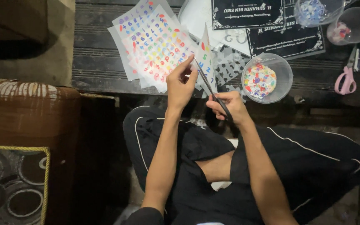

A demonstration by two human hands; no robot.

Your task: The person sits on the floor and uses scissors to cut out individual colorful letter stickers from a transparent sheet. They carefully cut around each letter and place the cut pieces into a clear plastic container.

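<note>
Dark slatted table (96, 62) fills the frame's top; left hand (180, 85) pinches a sticker sheet (205, 58) taut at centre while right hand (230, 106) grips thin tweezers (209, 85) against it, clear bowl (267, 77) close by.

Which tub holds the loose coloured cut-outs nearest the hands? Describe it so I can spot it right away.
Start at the dark slatted table and follow its near edge rightward past the stack of sticker sheets. Just right of the right hand sits a round clear plastic tub. Unlike the two tubs farther back, it is nearest the table's edge and full of multicoloured bits.
</note>
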